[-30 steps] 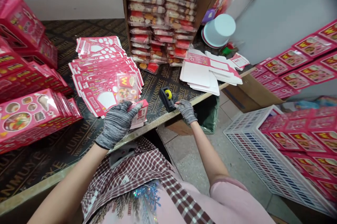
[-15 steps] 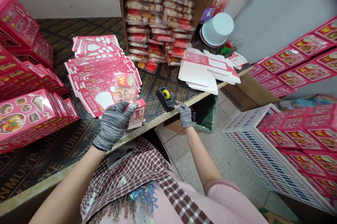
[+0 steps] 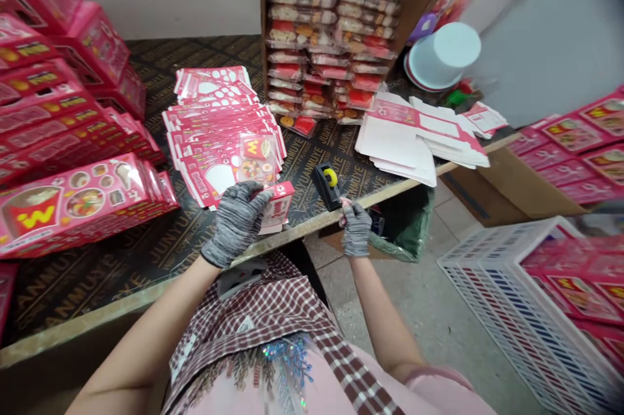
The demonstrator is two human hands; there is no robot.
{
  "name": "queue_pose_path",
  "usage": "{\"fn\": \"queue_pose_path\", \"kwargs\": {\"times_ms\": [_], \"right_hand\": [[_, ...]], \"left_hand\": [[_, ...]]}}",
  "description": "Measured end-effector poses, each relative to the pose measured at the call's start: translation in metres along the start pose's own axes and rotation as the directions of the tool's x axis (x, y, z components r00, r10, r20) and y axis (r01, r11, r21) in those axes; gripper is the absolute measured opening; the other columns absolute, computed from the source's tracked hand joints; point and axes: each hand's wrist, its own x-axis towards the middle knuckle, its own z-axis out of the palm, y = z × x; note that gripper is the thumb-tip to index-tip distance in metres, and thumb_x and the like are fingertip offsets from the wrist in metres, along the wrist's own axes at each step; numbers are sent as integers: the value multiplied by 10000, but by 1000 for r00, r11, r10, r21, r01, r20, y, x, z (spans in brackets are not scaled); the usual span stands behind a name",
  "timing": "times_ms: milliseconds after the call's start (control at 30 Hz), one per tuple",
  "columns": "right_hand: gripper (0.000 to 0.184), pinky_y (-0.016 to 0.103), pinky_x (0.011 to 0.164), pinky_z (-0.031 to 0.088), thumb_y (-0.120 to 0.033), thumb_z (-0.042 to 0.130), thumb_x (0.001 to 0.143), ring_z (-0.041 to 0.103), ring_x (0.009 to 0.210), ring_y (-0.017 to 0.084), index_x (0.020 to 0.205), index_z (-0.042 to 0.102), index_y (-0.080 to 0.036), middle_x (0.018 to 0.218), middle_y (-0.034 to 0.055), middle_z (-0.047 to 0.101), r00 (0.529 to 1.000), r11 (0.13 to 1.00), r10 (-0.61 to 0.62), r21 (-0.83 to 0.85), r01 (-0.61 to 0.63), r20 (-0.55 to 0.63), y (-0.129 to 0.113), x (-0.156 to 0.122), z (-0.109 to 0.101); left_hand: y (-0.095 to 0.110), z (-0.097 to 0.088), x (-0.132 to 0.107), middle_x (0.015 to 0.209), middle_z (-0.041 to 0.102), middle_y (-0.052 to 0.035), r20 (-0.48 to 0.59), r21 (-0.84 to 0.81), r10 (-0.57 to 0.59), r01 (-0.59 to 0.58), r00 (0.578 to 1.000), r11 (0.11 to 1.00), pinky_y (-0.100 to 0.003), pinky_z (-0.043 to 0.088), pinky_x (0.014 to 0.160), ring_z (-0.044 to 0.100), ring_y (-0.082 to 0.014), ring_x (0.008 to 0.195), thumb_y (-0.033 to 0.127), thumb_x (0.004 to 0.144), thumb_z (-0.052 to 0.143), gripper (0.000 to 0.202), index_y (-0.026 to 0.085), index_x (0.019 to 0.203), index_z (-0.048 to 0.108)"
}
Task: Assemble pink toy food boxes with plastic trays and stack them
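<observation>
My left hand (image 3: 234, 221), in a grey knit glove, grips a small pink toy box (image 3: 277, 206) lying at the table's front edge. My gloved right hand (image 3: 356, 229) has its fingers pinched together just below a black tape dispenser (image 3: 327, 185) with a yellow roll. What the fingers pinch is too small to make out. A fanned pile of flat pink box blanks (image 3: 221, 135) lies just behind the left hand.
Filled pink boxes (image 3: 82, 197) are stacked on the left of the dark table (image 3: 160, 249). A tall carton of packed toys (image 3: 331, 31) stands behind, with white flat cards (image 3: 404, 151) beside it. A white crate (image 3: 507, 317) of pink boxes sits on the floor at right.
My right hand has drawn back from the dispenser toward the table edge and closed into a pinch. The view has swung to the left. The left hand stays on the box.
</observation>
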Motion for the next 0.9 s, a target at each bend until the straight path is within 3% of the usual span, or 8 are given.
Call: {"fn": "queue_pose_path", "kwargs": {"times_ms": [67,200,367,567,667,767,833,900], "right_hand": [[403,209,406,265,-500,634,818,340,397,78,1043,732,-181,478,-92,456,971,968,124,192,-164,202,-34,-18,20],[447,218,412,222,-472,694,785,275,367,62,1077,757,-141,392,-99,408,732,845,118,320,-429,671,-90,-39,60],[402,227,385,208,-454,645,798,181,348,67,1003,772,-133,359,-112,318,577,728,135,314,-609,806,-98,-32,83],[341,221,360,201,-458,648,786,150,335,64,890,759,-153,374,-108,333,558,694,149,315,-647,816,-86,-27,83],[381,217,363,221,-546,655,785,226,324,62,721,724,-177,388,-74,433,636,801,178,265,-537,751,-81,-22,86],[518,213,376,257,-635,666,792,346,337,69,514,616,-201,393,-33,498,722,940,160,118,-319,674,-67,-21,93],[549,209,382,291,-696,671,766,396,346,80,509,616,-213,385,-31,506,680,967,156,31,-254,716,-53,-32,97],[579,216,388,348,-778,617,749,467,364,105,627,685,-216,434,-21,576,541,956,183,-22,-291,821,-36,-52,100]], "left_hand": [[0,-2,-1,1053,732,-134,35,-35,-31,32,999,999,-423,546,836,682,-281,955,224,934,467,306,179,1119,706],[-2,-5,-6,1144,700,-154,71,-100,-42,48,997,994,-463,529,927,652,-292,1056,170,890,470,383,164,1244,616],[-7,-6,-11,1164,689,-139,29,-179,-3,8,1000,984,-446,515,972,639,-272,1104,150,882,489,395,180,1261,596],[-6,-18,-5,1165,697,-152,96,-184,84,-65,992,981,-437,525,881,652,-277,1050,223,932,464,338,179,1172,698],[4,-17,5,1096,711,-140,99,-143,2,12,995,990,-463,506,906,657,-281,1008,346,930,530,284,189,1036,741],[16,-11,17,957,718,-104,132,-23,-116,120,985,993,-498,463,980,665,-265,926,303,905,577,190,203,893,738],[20,-8,23,917,708,-106,166,44,-175,170,971,985,-495,468,964,666,-270,901,218,865,599,128,192,891,721],[19,-11,24,950,701,-114,172,12,-231,232,958,973,-470,494,909,664,-281,918,197,828,630,152,190,961,704]]}}
